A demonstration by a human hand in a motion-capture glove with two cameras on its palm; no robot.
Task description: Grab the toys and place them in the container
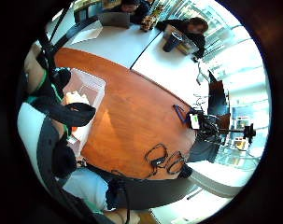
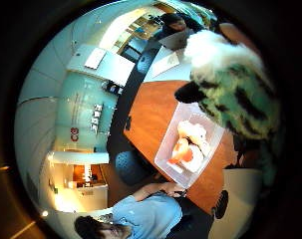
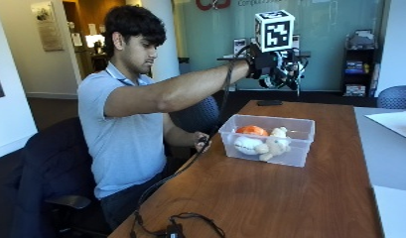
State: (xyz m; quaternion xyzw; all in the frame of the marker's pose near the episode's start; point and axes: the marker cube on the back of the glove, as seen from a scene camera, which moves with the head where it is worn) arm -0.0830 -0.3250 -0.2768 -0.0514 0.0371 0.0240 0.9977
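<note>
Holding a striped plush toy, your gloved right hand is raised high above the clear plastic container, fingers curled around the toy. The container sits on the wooden table and holds an orange toy, a white toy and a cream plush animal, lying close together. Your bare left hand rests at the table edge beside the container.

Container: clear plastic, centre of the outside view. Inside it, an orange toy, a white toy and a cream plush toy. Striped plush toy, upper right of the thumb-side view: green with black stripes, white fur. Table: reddish-brown wood. Right hand: black glove.
</note>
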